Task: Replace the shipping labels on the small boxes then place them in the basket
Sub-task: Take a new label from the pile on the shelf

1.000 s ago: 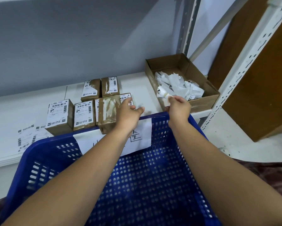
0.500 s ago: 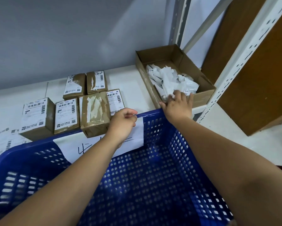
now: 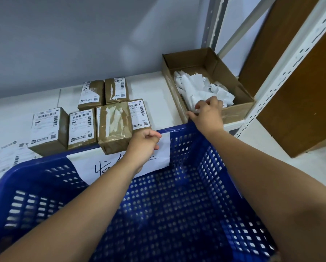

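Checking edges on my feed: the basket point(image 3: 186, 154) fills the near view, and its far rim laps over the front edge of the shelf point(image 3: 156, 86). Agree? (operator)

Agreed. A paper sign point(image 3: 83, 167) hangs on that far wall. Where is your left hand? (spotter)

My left hand point(image 3: 142, 144) sits at the far rim, above the sign, with its fingers curled into a fist. It is just beside the near right corner of the stripped box point(image 3: 114, 127). I cannot tell whether it grips anything or touches that box. (operator)

And the box itself? (spotter)

It lies flat on the shelf, right behind the rim, brown with torn white traces on top. The labelled boxes point(image 3: 82, 128) crowd it: two on its left, one tight on its right, two behind. Label sheets point(image 3: 5, 159) lie flat at the far left, near the shelf's front edge. (operator)

Right side? (spotter)

My right hand point(image 3: 208, 116) reaches over the near wall of the carton point(image 3: 235, 112), thumb spread, fingers bent down onto the scraps point(image 3: 201, 87). I cannot tell whether it pinches one. (operator)

Any room? (spotter)

A strip of white shelf shows between the boxes and the carton. The carton's right corner stands close to the post point(image 3: 283, 76), and its near wall runs along the shelf's front edge. (operator)
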The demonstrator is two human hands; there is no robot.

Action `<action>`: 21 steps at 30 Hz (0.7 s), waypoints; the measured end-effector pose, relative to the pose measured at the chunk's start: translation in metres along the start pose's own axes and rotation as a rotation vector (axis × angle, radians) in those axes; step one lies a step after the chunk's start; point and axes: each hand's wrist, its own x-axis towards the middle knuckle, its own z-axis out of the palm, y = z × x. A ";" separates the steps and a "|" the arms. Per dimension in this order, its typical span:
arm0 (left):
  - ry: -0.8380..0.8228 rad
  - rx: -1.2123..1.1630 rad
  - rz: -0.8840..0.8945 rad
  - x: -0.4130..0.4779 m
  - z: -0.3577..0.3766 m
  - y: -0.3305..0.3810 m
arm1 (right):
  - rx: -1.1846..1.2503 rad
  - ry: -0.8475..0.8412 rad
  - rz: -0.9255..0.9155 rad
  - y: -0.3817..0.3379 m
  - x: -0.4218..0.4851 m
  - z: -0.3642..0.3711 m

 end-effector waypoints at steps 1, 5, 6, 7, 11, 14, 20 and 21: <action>-0.001 -0.002 0.005 -0.001 0.000 0.001 | -0.015 0.039 0.008 -0.002 -0.001 0.000; 0.013 -0.018 0.031 -0.006 -0.005 0.004 | 0.069 0.143 0.020 -0.017 -0.011 0.003; 0.019 -0.016 0.046 -0.008 -0.007 0.005 | 0.108 0.153 0.007 -0.023 -0.014 0.004; 0.028 -0.015 0.065 -0.009 -0.009 0.006 | 0.156 0.155 -0.011 -0.029 -0.018 0.005; 0.139 0.006 0.205 -0.018 -0.022 0.010 | 0.362 0.070 -0.112 -0.061 -0.037 0.000; 0.286 0.083 0.351 -0.027 -0.038 0.014 | 0.389 0.009 -0.236 -0.090 -0.054 -0.004; 0.513 0.364 0.477 -0.038 -0.090 0.003 | 0.411 -0.092 -0.423 -0.164 -0.085 -0.006; 0.533 0.384 0.458 -0.038 -0.101 -0.001 | 0.418 -0.106 -0.443 -0.176 -0.090 -0.005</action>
